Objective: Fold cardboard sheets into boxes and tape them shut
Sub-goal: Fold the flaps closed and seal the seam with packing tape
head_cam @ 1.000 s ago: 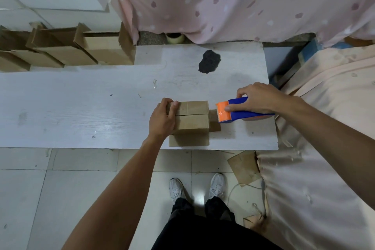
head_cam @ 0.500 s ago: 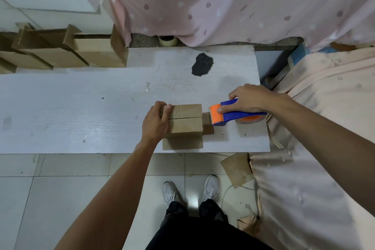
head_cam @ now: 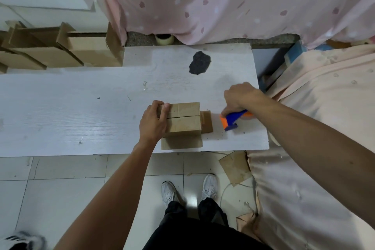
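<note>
On white board (head_cam: 81, 111) above tiled floor (head_cam: 60, 189), left hand (head_cam: 153, 123) grips box (head_cam: 183, 119), right hand (head_cam: 240, 96) grips dispenser (head_cam: 231, 121).

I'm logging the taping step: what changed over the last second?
The tape dispenser, gripped by the right hand, pulled back rightward from the box and turned, leaving a gap. The left hand still grips the box's left end; the box stays put on the table.

the right hand (head_cam: 240, 96) drew the tape dispenser (head_cam: 232, 121) away from the box (head_cam: 183, 118) (tilting it downward).
</note>
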